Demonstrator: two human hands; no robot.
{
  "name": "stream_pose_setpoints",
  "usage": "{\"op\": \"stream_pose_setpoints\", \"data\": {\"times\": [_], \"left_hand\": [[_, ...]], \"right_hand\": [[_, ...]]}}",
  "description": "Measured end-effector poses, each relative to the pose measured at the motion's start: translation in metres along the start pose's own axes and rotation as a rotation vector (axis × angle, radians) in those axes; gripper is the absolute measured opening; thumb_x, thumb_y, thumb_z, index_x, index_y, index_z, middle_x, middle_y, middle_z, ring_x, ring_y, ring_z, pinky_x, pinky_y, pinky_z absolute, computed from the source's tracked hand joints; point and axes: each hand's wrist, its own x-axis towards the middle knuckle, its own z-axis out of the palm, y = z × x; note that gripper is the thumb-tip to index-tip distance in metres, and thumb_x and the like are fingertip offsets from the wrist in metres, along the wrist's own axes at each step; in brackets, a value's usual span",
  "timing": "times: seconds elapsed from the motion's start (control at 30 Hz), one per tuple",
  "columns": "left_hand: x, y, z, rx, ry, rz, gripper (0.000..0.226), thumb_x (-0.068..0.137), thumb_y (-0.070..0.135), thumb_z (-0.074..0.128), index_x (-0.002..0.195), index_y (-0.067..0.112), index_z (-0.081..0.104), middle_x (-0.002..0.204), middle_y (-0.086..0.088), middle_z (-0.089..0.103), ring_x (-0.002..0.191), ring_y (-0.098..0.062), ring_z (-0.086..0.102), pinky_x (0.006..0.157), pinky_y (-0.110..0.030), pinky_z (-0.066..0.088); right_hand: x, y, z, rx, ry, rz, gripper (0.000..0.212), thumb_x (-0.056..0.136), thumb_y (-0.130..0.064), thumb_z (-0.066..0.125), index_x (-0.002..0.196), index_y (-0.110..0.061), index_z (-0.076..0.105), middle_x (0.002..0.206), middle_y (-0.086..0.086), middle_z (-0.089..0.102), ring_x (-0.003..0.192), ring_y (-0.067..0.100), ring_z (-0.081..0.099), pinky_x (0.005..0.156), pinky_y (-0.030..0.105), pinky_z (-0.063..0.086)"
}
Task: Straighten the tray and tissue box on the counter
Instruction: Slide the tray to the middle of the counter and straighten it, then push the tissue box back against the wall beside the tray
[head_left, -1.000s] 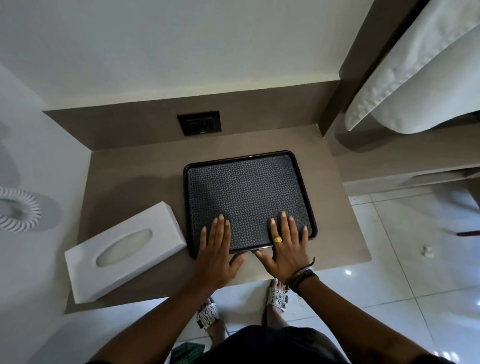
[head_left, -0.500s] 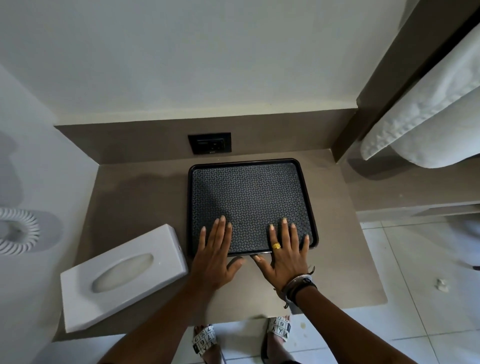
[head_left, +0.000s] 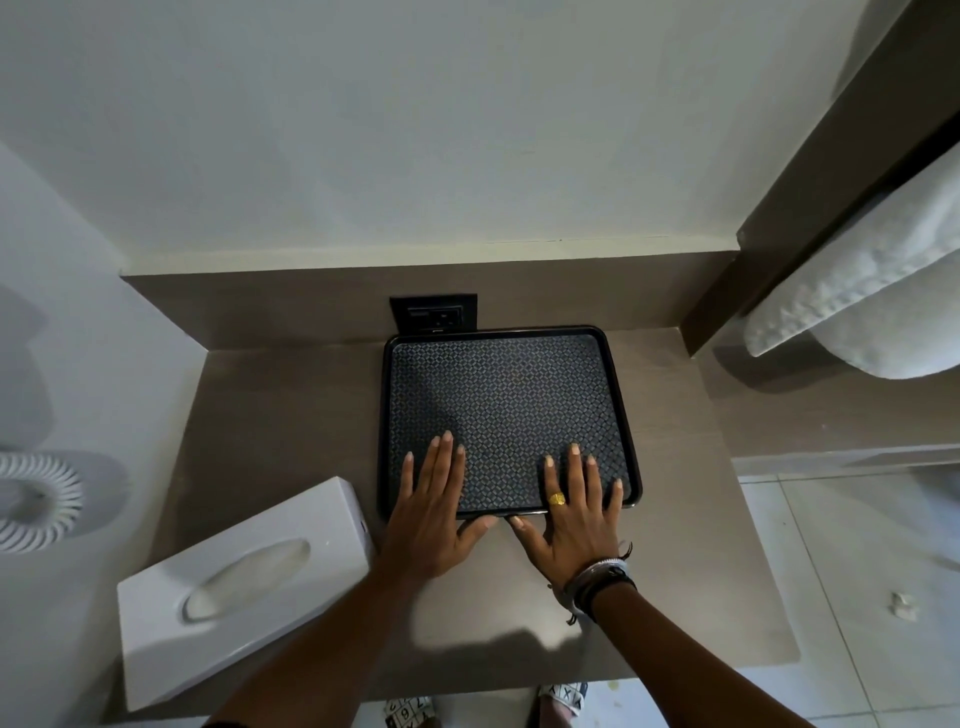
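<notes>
With my left hand (head_left: 434, 512) and right hand (head_left: 576, 519) flat, fingers spread wide, on the black tray (head_left: 506, 410) against the backsplash, uneven pressure could skew it, while the tissue box (head_left: 244, 587) lies angled beside it.

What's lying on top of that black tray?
Only both hands: the left hand and right hand press flat on the tray near its front edge. Whatever lies beneath their fingers is covered.
</notes>
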Motion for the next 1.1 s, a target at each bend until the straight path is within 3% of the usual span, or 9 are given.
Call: {"op": "stream_pose_setpoints", "data": {"times": [0.17,0.33,0.43,0.53,0.6,0.7,0.8,0.87,1.1], "left_hand": [[-0.006,0.013,-0.029,-0.129,0.109,-0.015,0.095,0.089,0.074,0.024,0.157,0.008,0.022,0.167,-0.013,0.012,0.155,-0.028,0.012,0.123,-0.055,0.01],[-0.05,-0.031,-0.058,-0.201,0.248,0.006,0.104,0.083,0.079,0.034,0.158,0.011,0.011,0.168,-0.012,0.005,0.155,-0.022,0.002,0.123,-0.045,-0.002],[-0.091,-0.092,-0.069,-0.043,0.073,-0.025,0.127,0.066,0.094,0.038,0.158,0.011,0.007,0.167,-0.016,0.004,0.155,-0.029,0.006,0.122,-0.055,0.008],[-0.124,-0.152,-0.075,0.027,-0.212,-0.14,0.149,0.048,0.103,0.04,0.158,0.016,-0.01,0.163,-0.008,-0.023,0.153,-0.027,-0.014,0.121,-0.048,-0.007],[-0.142,-0.178,-0.071,0.049,-0.316,-0.181,0.156,0.04,0.103,0.044,0.155,0.018,-0.019,0.162,-0.006,-0.029,0.15,-0.023,-0.023,0.12,-0.043,-0.012],[-0.158,-0.195,-0.063,0.045,-0.348,-0.204,0.161,0.037,0.099,0.054,0.156,0.017,-0.018,0.167,-0.009,-0.014,0.155,-0.03,-0.01,0.122,-0.047,-0.007],[-0.158,-0.194,-0.061,-0.006,-0.282,-0.221,0.153,0.041,0.087,0.068,0.159,0.019,-0.003,0.161,-0.011,0.02,0.147,-0.034,0.023,0.121,-0.051,0.016],[-0.155,-0.193,-0.062,-0.037,-0.234,-0.221,0.148,0.041,0.083,0.071,0.158,0.022,0.003,0.154,-0.009,0.031,0.138,-0.03,0.035,0.115,-0.049,0.028],[-0.121,-0.193,-0.076,-0.15,-0.017,-0.468,0.143,0.045,0.076,0.078,0.157,0.023,0.005,0.154,-0.012,0.029,0.141,-0.035,0.03,0.116,-0.054,0.026]], "right_hand": [[-0.022,-0.01,-0.011,0.037,0.05,-0.083,0.086,0.084,-0.078,0.03,0.151,-0.023,0.033,0.162,0.013,0.022,0.147,0.034,0.021,0.114,0.062,0.013],[-0.064,-0.041,0.003,0.028,-0.061,-0.412,0.083,0.086,-0.076,0.034,0.154,-0.029,0.026,0.162,0.01,0.023,0.146,0.035,0.026,0.113,0.06,0.02],[-0.072,-0.067,0.016,-0.014,-0.172,-0.529,0.081,0.086,-0.077,0.035,0.151,-0.029,0.033,0.16,0.009,0.028,0.144,0.037,0.031,0.112,0.062,0.027],[-0.071,-0.091,0.022,-0.081,-0.254,-0.564,0.081,0.084,-0.078,0.037,0.147,-0.026,0.041,0.157,0.009,0.035,0.141,0.037,0.037,0.11,0.064,0.03],[-0.07,-0.1,0.026,-0.111,-0.283,-0.554,0.083,0.083,-0.078,0.037,0.147,-0.025,0.042,0.157,0.01,0.035,0.141,0.038,0.036,0.11,0.064,0.028],[-0.07,-0.109,0.029,-0.125,-0.275,-0.524,0.084,0.083,-0.077,0.037,0.148,-0.024,0.04,0.158,0.011,0.032,0.143,0.04,0.031,0.111,0.065,0.026],[-0.071,-0.11,0.029,-0.14,-0.257,-0.518,0.085,0.083,-0.076,0.038,0.149,-0.023,0.039,0.158,0.011,0.031,0.143,0.04,0.03,0.112,0.065,0.026],[-0.072,-0.11,0.029,-0.148,-0.25,-0.519,0.085,0.083,-0.076,0.038,0.149,-0.022,0.039,0.159,0.011,0.03,0.144,0.04,0.029,0.113,0.065,0.024],[-0.071,-0.11,0.029,-0.167,-0.246,-0.513,0.081,0.085,-0.073,0.04,0.15,-0.024,0.037,0.16,0.009,0.029,0.145,0.038,0.028,0.112,0.061,0.016]]}}
